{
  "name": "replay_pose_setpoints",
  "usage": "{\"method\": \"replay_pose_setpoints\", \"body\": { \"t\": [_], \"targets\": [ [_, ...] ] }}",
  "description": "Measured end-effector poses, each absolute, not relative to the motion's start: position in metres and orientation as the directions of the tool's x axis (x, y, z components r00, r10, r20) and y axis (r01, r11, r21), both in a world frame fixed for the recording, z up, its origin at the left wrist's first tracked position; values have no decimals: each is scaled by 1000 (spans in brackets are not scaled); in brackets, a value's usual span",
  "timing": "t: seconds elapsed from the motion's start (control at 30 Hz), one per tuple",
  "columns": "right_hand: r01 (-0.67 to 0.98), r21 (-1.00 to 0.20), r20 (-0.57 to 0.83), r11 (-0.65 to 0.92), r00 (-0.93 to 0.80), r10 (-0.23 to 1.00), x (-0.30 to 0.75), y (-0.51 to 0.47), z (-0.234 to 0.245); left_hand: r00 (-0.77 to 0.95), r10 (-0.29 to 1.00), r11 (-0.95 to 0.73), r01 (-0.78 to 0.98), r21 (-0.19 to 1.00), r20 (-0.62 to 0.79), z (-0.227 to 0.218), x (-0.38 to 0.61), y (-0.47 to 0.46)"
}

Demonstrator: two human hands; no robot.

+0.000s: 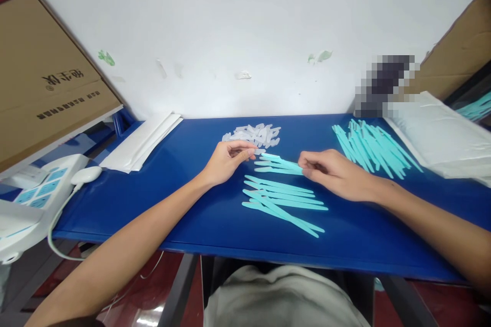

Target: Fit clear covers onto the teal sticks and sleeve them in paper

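My left hand (229,161) pinches a small clear plastic cap (259,152) at its fingertips. My right hand (333,173) grips several thin teal plastic sticks (280,163) by one end, their tips pointing left toward the cap. Both hands rest low over the blue table (199,214). Just behind the left hand lies a heap of clear caps (253,134). In front of the hands lies a loose group of teal sticks (284,202).
A bigger pile of teal sticks (370,145) lies at the right rear, beside white padded bags (441,138). White flat packets (143,140) lie at the left rear. A white device with a cord (34,194) sits at the left edge. Cardboard boxes (42,71) flank both sides.
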State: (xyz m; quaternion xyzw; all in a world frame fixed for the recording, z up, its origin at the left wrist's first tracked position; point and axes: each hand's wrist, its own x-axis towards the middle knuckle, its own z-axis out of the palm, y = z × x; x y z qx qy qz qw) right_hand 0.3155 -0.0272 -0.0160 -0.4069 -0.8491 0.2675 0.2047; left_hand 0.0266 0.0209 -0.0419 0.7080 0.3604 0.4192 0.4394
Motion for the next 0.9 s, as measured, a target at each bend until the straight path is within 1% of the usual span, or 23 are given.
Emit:
{"method": "replay_pose_setpoints", "body": {
  "t": [0.17, 0.4, 0.47, 0.53, 0.6, 0.63, 0.7, 0.73, 0.8, 0.83, 0.9],
  "targets": [
    [577, -625, 137, 526, -583, 801, 317, -27, -16, 392, 879, -355, 158, 921, 272, -43, 24, 23],
    [554, -642, 152, 530, -586, 796, 314, -30, -14, 480, 837, -371, 139, 918, 265, -40, 31, 14],
    [557, -628, 158, 544, -593, 789, 313, -31, -15, 508, 817, -398, 151, 905, 274, -39, 35, 9],
    [585, -584, 167, 563, -592, 788, 314, -29, -17, 525, 796, -461, 202, 864, 302, -37, 37, 7],
    [634, -508, 177, 583, -586, 791, 315, -25, -20, 539, 767, -558, 296, 775, 347, -35, 36, 7],
    [658, -464, 180, 593, -586, 790, 316, -23, -22, 548, 747, -616, 354, 704, 377, -34, 34, 9],
    [697, -383, 178, 607, -589, 788, 318, -19, -26, 564, 703, -707, 493, 507, 432, -34, 28, 16],
    [712, -354, 173, 606, -587, 791, 319, -17, -27, 567, 692, -721, 569, 394, 447, -34, 23, 20],
    [742, -324, 172, 587, -564, 808, 320, -15, -29, 544, 707, -676, 707, 208, 451, -34, 10, 31],
    [756, -320, 180, 571, -543, 820, 320, -15, -29, 518, 731, -631, 761, 150, 444, -34, 3, 37],
    [770, -330, 203, 545, -506, 838, 320, -17, -28, 469, 773, -552, 829, 89, 427, -35, -13, 48]
  ]
}}
